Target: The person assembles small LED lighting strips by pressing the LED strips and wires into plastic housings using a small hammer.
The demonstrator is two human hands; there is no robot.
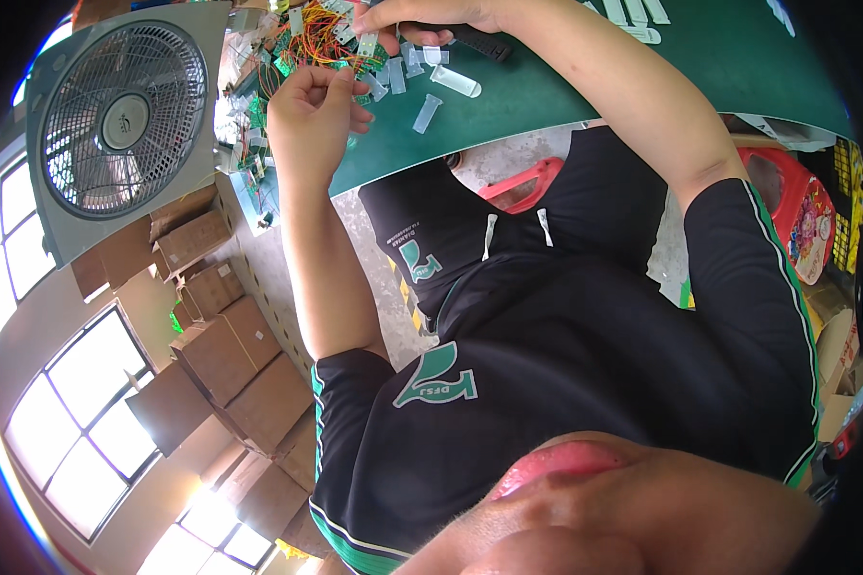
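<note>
My left hand (312, 115) hovers over the near edge of a green table (566, 86), fingers curled against the thumb; whatever is inside them is hidden. It sits right beside a heap of small green circuit boards with red, yellow and orange wires (316, 48). My right hand (431, 17) reaches into the same heap from the right, fingertips pinched at the wires, and a black tool handle (481, 44) sticks out from under its palm. Several short clear plastic pieces (455, 81) lie loose on the table between and below the hands.
A square grey box fan (125, 115) stands at the left beside the table. Stacked cardboard boxes (221, 355) line the wall by the windows. A red plastic stool (523, 182) shows under the table, and colourful packages (815, 230) sit at the right.
</note>
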